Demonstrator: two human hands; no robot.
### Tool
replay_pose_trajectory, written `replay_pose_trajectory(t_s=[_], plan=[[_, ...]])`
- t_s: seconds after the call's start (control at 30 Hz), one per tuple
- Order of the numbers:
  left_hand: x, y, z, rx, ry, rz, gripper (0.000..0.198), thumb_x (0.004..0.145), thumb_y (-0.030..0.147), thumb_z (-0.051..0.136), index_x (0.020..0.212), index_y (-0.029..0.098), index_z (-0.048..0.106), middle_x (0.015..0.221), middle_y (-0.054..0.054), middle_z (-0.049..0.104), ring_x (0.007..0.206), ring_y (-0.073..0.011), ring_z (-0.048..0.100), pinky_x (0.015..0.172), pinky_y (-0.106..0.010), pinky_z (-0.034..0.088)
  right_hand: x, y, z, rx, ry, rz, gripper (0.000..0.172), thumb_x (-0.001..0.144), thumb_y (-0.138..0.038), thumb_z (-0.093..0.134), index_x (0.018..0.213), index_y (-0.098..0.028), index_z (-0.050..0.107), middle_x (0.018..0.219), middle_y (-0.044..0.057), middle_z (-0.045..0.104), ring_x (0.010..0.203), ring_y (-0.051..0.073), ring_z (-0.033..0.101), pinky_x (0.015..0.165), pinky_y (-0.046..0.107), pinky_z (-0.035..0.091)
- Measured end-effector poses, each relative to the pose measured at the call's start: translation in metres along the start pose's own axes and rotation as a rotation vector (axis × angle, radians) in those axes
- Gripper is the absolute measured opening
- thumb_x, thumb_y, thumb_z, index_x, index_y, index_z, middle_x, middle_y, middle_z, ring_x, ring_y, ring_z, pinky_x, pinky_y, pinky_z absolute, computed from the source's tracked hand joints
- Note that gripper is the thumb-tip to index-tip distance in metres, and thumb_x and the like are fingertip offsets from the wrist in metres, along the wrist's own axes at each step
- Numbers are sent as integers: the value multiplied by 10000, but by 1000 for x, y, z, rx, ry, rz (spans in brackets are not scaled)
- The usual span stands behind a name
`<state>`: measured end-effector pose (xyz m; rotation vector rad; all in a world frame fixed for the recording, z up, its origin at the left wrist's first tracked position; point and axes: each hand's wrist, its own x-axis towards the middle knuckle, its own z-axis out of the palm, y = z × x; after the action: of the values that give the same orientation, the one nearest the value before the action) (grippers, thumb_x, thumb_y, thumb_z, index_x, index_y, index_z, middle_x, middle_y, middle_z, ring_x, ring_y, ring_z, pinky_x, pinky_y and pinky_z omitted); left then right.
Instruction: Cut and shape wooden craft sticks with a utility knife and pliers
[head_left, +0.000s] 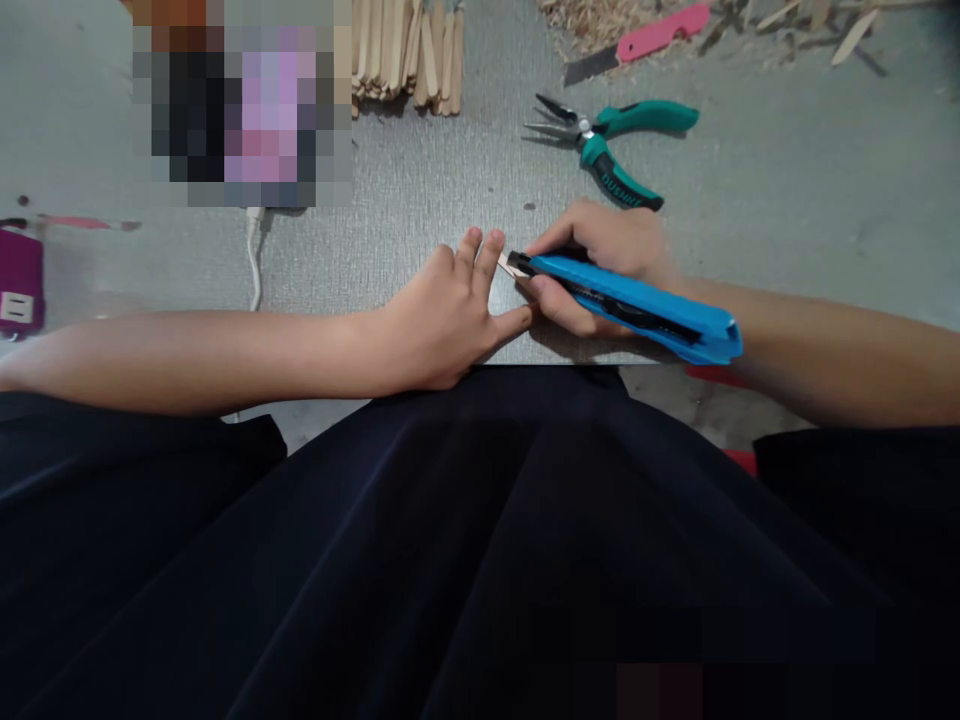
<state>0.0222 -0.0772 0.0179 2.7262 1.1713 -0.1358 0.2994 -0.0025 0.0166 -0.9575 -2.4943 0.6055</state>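
My right hand [600, 260] is closed round a blue utility knife [637, 305], its blade tip pointing left at a small pale piece, perhaps wood, by the fingertips. My left hand [450, 310] lies on the grey mat [420, 200] with fingers stretched forward and the thumb out, pressing down just left of the blade tip. What lies under its fingers is mostly hidden. The two hands almost touch.
Green-handled pliers [611, 140] lie beyond my right hand. A stack of wooden sticks [409, 50] sits at the far edge, a pink knife [645, 40] and wood shavings [592, 15] at the far right. A white cable [255, 260] and a purple device [19, 280] lie left. Dark cloth covers my lap.
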Motion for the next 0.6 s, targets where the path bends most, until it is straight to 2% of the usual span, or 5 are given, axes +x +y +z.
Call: replay_pose_trajectory(t_s=[0.13,0.27,0.33,0.47,0.6], plan=[[0,0,1,-15,22,-7,912,1131,562,660,1896,105,466,2064,-397,250,1911,-696,275,1389,-817,406,0,0,0,-7,14,-10,348,1121,-612,686,1324,-346,785,1038,74,870,916,335,825,916,537,682],[0,1,0,-25,22,-6,896,1113,540,679,1877,106,505,2068,-403,229,1904,-716,280,1386,-844,406,-1,-5,-6,-47,-82,48,418,1189,-609,639,1434,-309,797,1143,127,905,1027,387,844,937,570,665],[0,2,-2,-34,27,0,890,1102,517,690,1876,114,514,2070,-391,239,1907,-713,279,1386,-851,414,-1,-7,-7,-54,-88,52,436,1190,-609,629,1442,-295,795,1141,134,911,1025,389,843,942,573,668],[1,5,-6,-21,-14,-8,804,1097,413,689,1834,108,580,2070,-391,231,1902,-725,280,1364,-867,438,0,-4,-6,-84,-89,5,414,1184,-549,638,1441,-266,797,1162,141,911,1042,381,856,973,549,676],[0,4,-5,-30,13,-18,886,1102,437,709,1887,83,499,2072,-382,232,1918,-692,270,1402,-845,423,1,3,0,-131,-152,-132,371,1210,-469,597,1405,-256,829,1198,146,916,1066,364,861,930,493,657]])
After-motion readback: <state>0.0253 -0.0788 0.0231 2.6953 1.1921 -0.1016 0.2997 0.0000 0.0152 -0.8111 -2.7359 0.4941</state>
